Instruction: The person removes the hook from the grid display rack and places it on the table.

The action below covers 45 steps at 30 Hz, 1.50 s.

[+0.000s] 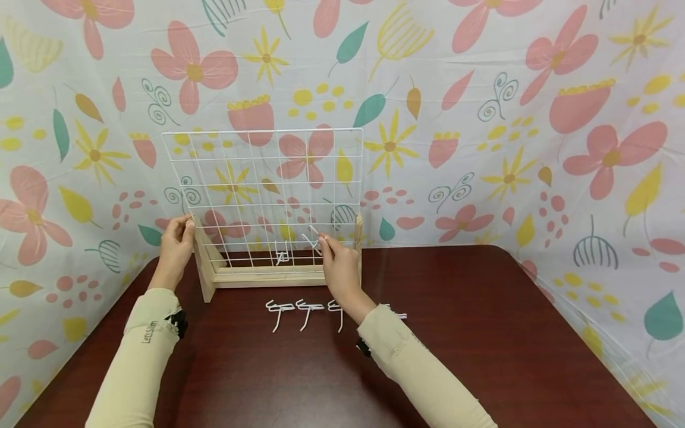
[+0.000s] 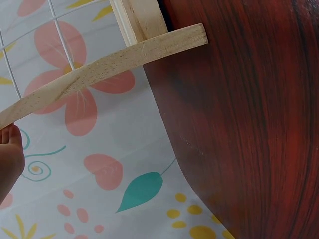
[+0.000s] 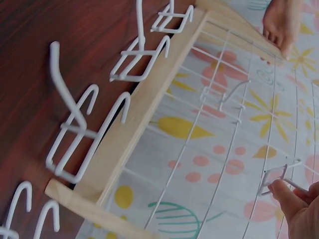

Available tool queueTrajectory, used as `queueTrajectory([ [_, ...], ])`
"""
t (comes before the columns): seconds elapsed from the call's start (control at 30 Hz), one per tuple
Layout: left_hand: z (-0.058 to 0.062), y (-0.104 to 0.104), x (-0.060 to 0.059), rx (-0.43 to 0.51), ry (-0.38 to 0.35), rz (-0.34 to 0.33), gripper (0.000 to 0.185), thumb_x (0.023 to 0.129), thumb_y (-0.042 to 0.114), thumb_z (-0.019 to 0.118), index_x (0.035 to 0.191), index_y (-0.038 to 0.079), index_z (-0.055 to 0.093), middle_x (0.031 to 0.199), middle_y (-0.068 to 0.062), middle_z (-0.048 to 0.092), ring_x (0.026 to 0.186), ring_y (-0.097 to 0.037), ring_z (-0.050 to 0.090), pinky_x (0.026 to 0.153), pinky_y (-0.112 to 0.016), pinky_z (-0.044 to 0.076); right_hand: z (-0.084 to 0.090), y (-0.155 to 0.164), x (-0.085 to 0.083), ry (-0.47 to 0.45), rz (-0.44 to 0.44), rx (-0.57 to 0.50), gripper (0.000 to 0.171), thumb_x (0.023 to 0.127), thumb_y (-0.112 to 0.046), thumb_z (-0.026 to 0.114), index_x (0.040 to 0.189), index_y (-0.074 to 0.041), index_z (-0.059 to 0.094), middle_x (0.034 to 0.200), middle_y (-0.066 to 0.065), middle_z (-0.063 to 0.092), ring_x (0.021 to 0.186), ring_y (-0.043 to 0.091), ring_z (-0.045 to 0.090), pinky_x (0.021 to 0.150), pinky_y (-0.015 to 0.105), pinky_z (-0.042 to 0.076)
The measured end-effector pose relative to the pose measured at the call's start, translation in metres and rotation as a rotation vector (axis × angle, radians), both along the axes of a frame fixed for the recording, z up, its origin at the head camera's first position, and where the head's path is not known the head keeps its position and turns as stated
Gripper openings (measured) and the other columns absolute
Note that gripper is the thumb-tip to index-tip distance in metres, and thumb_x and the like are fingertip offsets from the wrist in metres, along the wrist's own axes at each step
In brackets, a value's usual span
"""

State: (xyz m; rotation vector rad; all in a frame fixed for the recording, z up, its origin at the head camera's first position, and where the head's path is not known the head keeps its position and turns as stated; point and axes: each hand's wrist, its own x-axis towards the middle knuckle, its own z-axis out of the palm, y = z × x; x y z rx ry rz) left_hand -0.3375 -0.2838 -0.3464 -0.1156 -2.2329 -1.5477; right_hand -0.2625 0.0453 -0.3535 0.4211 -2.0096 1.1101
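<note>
The left hand (image 1: 175,245) grips the left edge of the white wire grid panel (image 1: 262,196), fingers curled round the wire just above the wooden stand (image 1: 267,277); in the left wrist view only a fingertip shows beside the wooden brace. To its right, low on the grid, one white wire hook (image 1: 282,254) already hangs on the wires. Just right of that, the right hand (image 1: 338,267) pinches another white hook (image 1: 316,239) between its fingertips and holds it against the lower grid wires; the right wrist view shows its looped end (image 3: 275,179) at the mesh, not clearly seated. Below that hand, loose hooks (image 1: 291,309) lie in a row on the dark red table (image 1: 481,333), near the stand's front rail.

The risk, as I judge it: the held hook's prongs could catch only one wire and hang crooked or drop, or a hard push could tip the panel backward if the left hand's grip eases.
</note>
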Motion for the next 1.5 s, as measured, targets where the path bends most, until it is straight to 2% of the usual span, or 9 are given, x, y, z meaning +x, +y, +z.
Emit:
queueTrajectory([
  [0.17, 0.002, -0.002, 0.001, -0.009, -0.018, -0.002, 0.049, 0.105, 0.028, 0.035, 0.143, -0.003, 0.033, 0.146, -0.020, 0.038, 0.132, -0.023, 0.037, 0.102, -0.022, 0.036, 0.001, 0.011, 0.004, 0.008, -0.005, -0.006, 0.021, 0.097, -0.011, 0.059, 0.105, 0.003, 0.072, 0.091, 0.016, 0.072, 0.069, 0.020, 0.066, 0.061, 0.033, 0.054],
  [0.43, 0.003, 0.000, 0.001, -0.005, -0.024, 0.001, 0.048, 0.105, 0.027, 0.036, 0.143, -0.003, 0.034, 0.145, -0.020, 0.039, 0.130, -0.023, 0.039, 0.098, -0.020, 0.037, -0.001, 0.032, 0.013, 0.006, 0.005, 0.009, 0.020, 0.095, -0.008, 0.060, 0.107, 0.004, 0.071, 0.097, 0.016, 0.072, 0.078, 0.022, 0.069, 0.065, 0.033, 0.055],
  [0.53, 0.002, -0.001, 0.001, -0.010, -0.030, -0.003, 0.049, 0.105, 0.029, 0.035, 0.143, -0.002, 0.033, 0.146, -0.020, 0.038, 0.128, -0.021, 0.039, 0.093, -0.017, 0.038, -0.001, 0.039, 0.017, -0.004, 0.007, 0.021, 0.020, 0.094, -0.008, 0.061, 0.107, 0.004, 0.071, 0.093, 0.016, 0.072, 0.064, 0.017, 0.063, 0.059, 0.029, 0.052],
  [0.63, 0.001, -0.001, 0.001, -0.009, -0.025, -0.005, 0.049, 0.105, 0.028, 0.035, 0.143, -0.003, 0.033, 0.145, -0.022, 0.038, 0.126, -0.018, 0.041, 0.090, -0.013, 0.038, 0.000, 0.046, 0.022, -0.018, 0.029, 0.034, 0.021, 0.095, -0.009, 0.060, 0.109, 0.002, 0.071, 0.082, 0.014, 0.071, 0.048, 0.008, 0.047, 0.053, 0.025, 0.045],
  [0.77, 0.000, -0.001, 0.001, 0.003, -0.016, -0.001, 0.048, 0.105, 0.027, 0.036, 0.142, -0.003, 0.034, 0.144, -0.022, 0.039, 0.124, -0.016, 0.042, 0.090, -0.012, 0.038, 0.002, 0.053, 0.029, -0.047, 0.079, 0.044, 0.022, 0.097, -0.010, 0.058, 0.112, 0.000, 0.070, 0.060, 0.010, 0.063, 0.034, 0.000, 0.037, 0.048, 0.020, 0.046],
  [0.87, 0.001, 0.000, 0.001, 0.010, -0.015, 0.002, 0.047, 0.105, 0.025, 0.037, 0.142, -0.003, 0.035, 0.144, -0.020, 0.040, 0.125, -0.016, 0.041, 0.092, -0.013, 0.037, 0.004, 0.057, 0.033, -0.034, 0.070, 0.072, 0.019, 0.095, -0.009, 0.060, 0.107, -0.001, 0.072, 0.065, 0.011, 0.067, 0.041, 0.002, 0.050, 0.052, 0.023, 0.049],
  [1.03, 0.001, 0.003, -0.002, 0.037, 0.000, 0.012, 0.043, 0.104, 0.020, 0.038, 0.140, -0.004, 0.038, 0.143, -0.020, 0.042, 0.124, -0.012, 0.043, 0.093, -0.010, 0.036, 0.000, 0.064, 0.036, 0.021, 0.059, 0.127, 0.017, 0.092, -0.007, 0.064, 0.103, 0.001, 0.073, 0.096, 0.013, 0.072, 0.073, 0.017, 0.068, 0.060, 0.030, 0.053],
  [1.13, 0.001, 0.003, -0.003, 0.046, 0.012, 0.011, 0.042, 0.104, 0.018, 0.039, 0.139, -0.005, 0.039, 0.143, -0.021, 0.043, 0.122, -0.009, 0.044, 0.092, -0.009, 0.036, -0.003, 0.069, 0.037, 0.049, 0.068, 0.147, 0.017, 0.091, -0.006, 0.065, 0.104, 0.002, 0.073, 0.099, 0.014, 0.072, 0.081, 0.020, 0.070, 0.059, 0.030, 0.053],
  [1.5, -0.001, 0.000, -0.002, 0.034, 0.011, 0.005, 0.044, 0.104, 0.021, 0.038, 0.140, -0.004, 0.037, 0.143, -0.020, 0.042, 0.121, -0.009, 0.043, 0.090, -0.009, 0.036, -0.014, 0.082, 0.043, 0.118, 0.133, 0.287, 0.017, 0.085, 0.000, 0.070, 0.101, 0.000, 0.074, 0.099, 0.013, 0.072, 0.093, 0.023, 0.069, 0.078, 0.029, 0.055],
])
